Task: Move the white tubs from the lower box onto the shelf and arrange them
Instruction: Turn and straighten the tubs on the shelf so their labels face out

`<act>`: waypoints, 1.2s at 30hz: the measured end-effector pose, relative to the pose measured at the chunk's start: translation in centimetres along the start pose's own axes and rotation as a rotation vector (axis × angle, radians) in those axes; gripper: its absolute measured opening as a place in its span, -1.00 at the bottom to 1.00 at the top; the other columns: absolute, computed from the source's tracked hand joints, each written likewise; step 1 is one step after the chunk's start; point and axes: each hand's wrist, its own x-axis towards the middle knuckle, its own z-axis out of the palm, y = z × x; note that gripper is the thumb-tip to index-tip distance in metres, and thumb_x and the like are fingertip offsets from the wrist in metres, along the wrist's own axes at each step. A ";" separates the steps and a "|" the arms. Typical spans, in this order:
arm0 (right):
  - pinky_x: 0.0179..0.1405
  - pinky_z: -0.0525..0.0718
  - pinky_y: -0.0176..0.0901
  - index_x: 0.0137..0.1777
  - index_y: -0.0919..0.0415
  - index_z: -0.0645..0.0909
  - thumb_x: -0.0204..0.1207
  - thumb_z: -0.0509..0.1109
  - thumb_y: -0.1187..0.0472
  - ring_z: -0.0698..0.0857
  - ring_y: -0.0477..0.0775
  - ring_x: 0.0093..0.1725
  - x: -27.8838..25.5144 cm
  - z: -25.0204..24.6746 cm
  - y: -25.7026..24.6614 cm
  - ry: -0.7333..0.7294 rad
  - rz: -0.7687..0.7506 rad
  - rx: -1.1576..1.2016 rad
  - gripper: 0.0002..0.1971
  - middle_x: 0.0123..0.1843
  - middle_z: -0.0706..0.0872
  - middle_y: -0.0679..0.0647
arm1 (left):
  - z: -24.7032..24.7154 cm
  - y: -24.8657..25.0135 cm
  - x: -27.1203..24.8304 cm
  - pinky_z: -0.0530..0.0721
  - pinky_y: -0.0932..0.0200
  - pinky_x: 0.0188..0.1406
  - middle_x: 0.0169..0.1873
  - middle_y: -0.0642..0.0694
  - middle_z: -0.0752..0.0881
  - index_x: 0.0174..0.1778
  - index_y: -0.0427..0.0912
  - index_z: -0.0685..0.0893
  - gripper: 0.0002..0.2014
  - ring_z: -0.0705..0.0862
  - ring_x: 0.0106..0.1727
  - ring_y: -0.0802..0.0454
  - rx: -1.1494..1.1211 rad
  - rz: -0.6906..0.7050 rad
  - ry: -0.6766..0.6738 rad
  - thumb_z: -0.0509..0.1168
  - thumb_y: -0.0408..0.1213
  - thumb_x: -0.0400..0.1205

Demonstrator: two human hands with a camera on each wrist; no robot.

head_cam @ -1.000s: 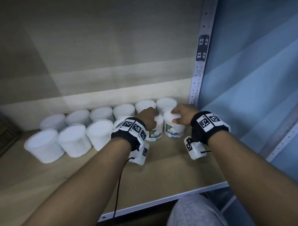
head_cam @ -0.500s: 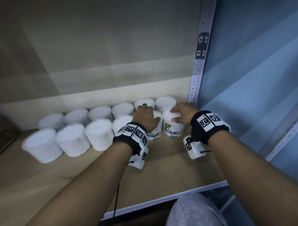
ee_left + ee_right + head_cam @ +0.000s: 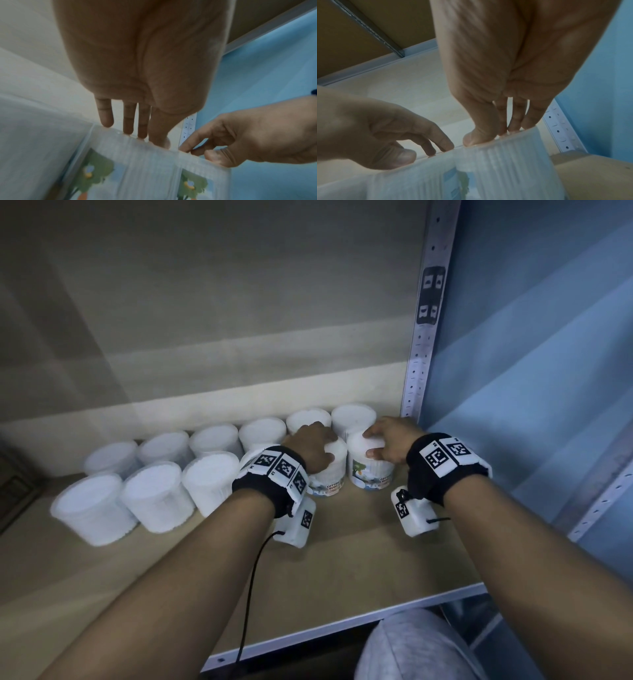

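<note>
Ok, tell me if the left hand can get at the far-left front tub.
Probably yes: once the left hand lets go of its labelled tub, the far-left tub stands uncovered with bare shelf before it.

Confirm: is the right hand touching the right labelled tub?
Touching. The right wrist view shows the right hand pressing its thumb and fingertips onto the top rim of the right labelled tub, with no gap.

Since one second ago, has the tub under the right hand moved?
No. The tub stays at the same spot beside the post, under the right hand.
</note>
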 end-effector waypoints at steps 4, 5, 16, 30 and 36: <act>0.52 0.43 0.05 0.44 -0.15 0.50 0.42 0.43 -0.20 0.52 0.13 0.48 -0.3 -0.1 -0.1 -0.003 0.008 0.003 -0.43 0.53 0.51 -0.09 | -0.2 -0.7 0.2 0.37 -0.08 0.53 0.46 -0.08 0.47 0.40 -0.06 0.54 -0.56 0.41 0.51 -0.09 -0.095 -0.049 0.048 0.31 -0.24 0.56; 0.52 0.43 0.05 0.45 -0.15 0.50 0.42 0.43 -0.20 0.51 0.13 0.49 -0.3 -0.1 -0.2 -0.006 0.009 -0.001 -0.43 0.53 0.50 -0.09 | -0.1 -0.8 0.2 0.42 -0.09 0.49 0.42 -0.11 0.51 0.36 -0.08 0.57 -0.58 0.46 0.47 -0.10 -0.111 -0.073 0.089 0.33 -0.18 0.56; 0.54 0.39 0.06 0.48 -0.15 0.47 0.45 0.40 -0.21 0.48 0.15 0.51 -0.8 -0.6 -0.6 -0.023 0.022 -0.022 -0.42 0.55 0.48 -0.08 | 0.7 -0.4 0.3 0.46 -0.08 0.43 0.37 -0.21 0.51 0.38 -0.20 0.53 -0.50 0.47 0.41 -0.17 -0.011 -0.063 0.111 0.34 -0.03 0.57; 0.52 0.38 0.02 0.50 -0.02 0.46 0.52 0.39 -0.12 0.47 0.16 0.50 -1.9 -1.4 -1.9 -0.021 0.057 -0.034 -0.44 0.55 0.46 -0.03 | 0.8 -0.5 -0.1 0.48 -0.04 0.40 0.33 -0.18 0.55 0.32 -0.18 0.59 -0.56 0.51 0.39 -0.15 -0.099 -0.044 0.131 0.40 -0.09 0.55; 0.43 0.39 -0.12 0.55 0.15 0.41 0.59 0.35 -0.03 0.43 0.19 0.51 -2.8 -1.6 -2.6 -0.016 0.068 0.019 -0.44 0.56 0.42 0.11 | 0.9 -0.5 -0.3 0.47 -0.09 0.42 0.35 -0.18 0.54 0.34 -0.16 0.58 -0.55 0.49 0.41 -0.16 -0.091 -0.055 0.130 0.39 -0.07 0.56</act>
